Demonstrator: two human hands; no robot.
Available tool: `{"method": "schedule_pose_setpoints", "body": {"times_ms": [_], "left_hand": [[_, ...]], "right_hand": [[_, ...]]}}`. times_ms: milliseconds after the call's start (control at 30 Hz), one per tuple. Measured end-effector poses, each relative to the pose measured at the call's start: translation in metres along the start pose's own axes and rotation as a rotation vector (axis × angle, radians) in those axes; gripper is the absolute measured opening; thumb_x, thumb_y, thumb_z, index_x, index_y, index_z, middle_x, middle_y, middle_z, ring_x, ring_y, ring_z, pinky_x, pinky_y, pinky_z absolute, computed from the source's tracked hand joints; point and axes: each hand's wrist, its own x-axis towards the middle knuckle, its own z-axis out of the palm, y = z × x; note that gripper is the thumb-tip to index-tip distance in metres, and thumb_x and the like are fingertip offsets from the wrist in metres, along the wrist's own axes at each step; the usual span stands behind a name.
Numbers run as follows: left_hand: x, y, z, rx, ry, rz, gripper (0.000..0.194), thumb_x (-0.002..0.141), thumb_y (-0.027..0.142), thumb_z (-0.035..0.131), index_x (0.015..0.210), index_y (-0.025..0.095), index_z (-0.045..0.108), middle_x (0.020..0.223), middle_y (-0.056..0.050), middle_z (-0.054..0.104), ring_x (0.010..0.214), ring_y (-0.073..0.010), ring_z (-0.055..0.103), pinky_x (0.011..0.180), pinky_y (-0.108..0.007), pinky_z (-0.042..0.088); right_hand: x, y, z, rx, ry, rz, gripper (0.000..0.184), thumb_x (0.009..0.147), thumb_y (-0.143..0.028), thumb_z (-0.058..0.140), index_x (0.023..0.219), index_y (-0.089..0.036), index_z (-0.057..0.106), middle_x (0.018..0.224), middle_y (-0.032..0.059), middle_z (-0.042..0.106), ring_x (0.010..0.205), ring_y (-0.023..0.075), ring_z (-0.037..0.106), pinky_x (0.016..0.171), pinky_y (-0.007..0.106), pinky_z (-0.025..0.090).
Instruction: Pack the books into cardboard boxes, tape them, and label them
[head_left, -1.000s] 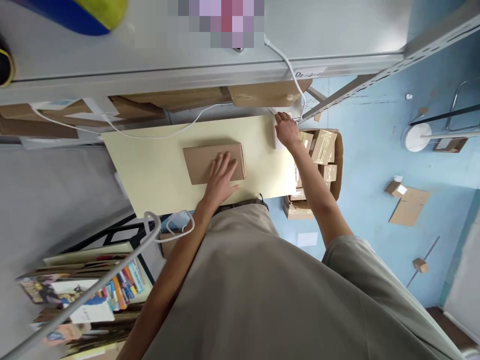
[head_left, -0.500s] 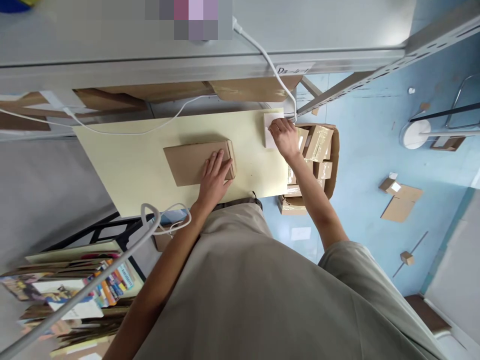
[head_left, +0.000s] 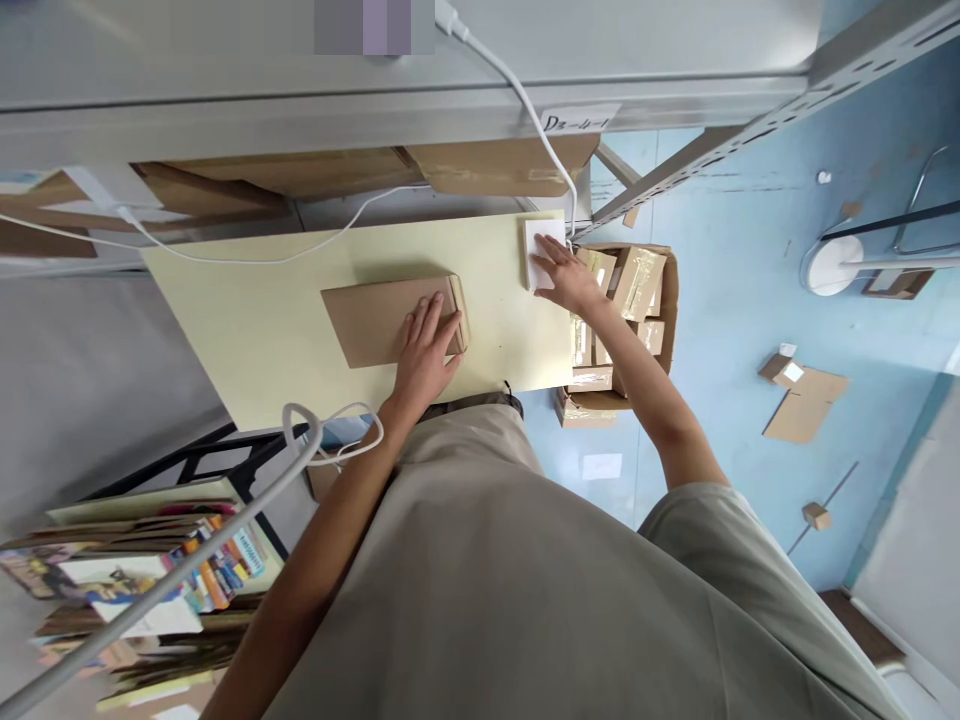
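Observation:
A closed brown cardboard box (head_left: 367, 322) lies on a pale yellow board (head_left: 300, 390). My left hand (head_left: 427, 355) rests flat across the box's right end, fingers stretched out. At the board's right edge is a thick pad of white paper (head_left: 536, 265). My right hand (head_left: 568, 278) reaches over from the right, its fingers spread on the pad's face. Part of the pad is covered by those fingers.
An open carton (head_left: 670, 300) packed with several small taped boxes stands right of the board. A white cable (head_left: 517, 85) hangs from the metal shelf (head_left: 675, 110) beside the pad. At lower left, a rack holds stacked flat cardboard (head_left: 135, 535). Flattened cardboard (head_left: 806, 405) lies on the blue floor.
My right hand has opened from a bunched pinch above the pad to spread fingers on it. My left hand stays on the box. The view has shifted slightly.

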Motion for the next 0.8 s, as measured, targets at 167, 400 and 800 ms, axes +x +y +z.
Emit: {"method": "schedule_pose_setpoints", "body": {"times_ms": [167,400,800], "left_hand": [[-0.002,0.004,-0.006,0.021,-0.026,-0.008,0.091,0.096,0.038,0.082,0.179,0.026,0.047,0.198,-0.015,0.018,0.185,-0.0414,0.013,0.150,-0.069,0.014],[0.067,0.049,-0.004,0.005,-0.104,0.158,0.120,0.095,0.055,0.085,0.190,0.017,0.022,0.198,-0.020,0.015,0.185,-0.0445,0.007,0.150,-0.070,0.000],[0.206,0.085,0.023,-0.035,-0.283,0.161,0.141,0.090,0.075,0.083,0.189,0.004,0.012,0.198,-0.025,0.004,0.184,-0.0498,-0.004,0.149,-0.062,-0.007]], "right_hand": [[0.001,0.001,-0.017,0.136,0.077,-0.003,0.036,0.109,-0.050,0.074,0.129,-0.024,0.089,0.171,0.0120,0.068,0.166,0.0402,0.057,0.141,0.065,0.047],[0.007,-0.014,-0.052,0.115,0.565,0.179,0.044,0.124,-0.046,0.043,0.135,-0.024,0.080,0.157,0.0146,0.074,0.148,0.0296,0.068,0.129,0.048,0.055],[0.017,-0.049,-0.073,-0.046,0.541,0.289,0.053,0.128,-0.038,0.032,0.140,-0.017,0.079,0.148,0.0137,0.079,0.136,0.0255,0.073,0.120,0.038,0.055]]}}
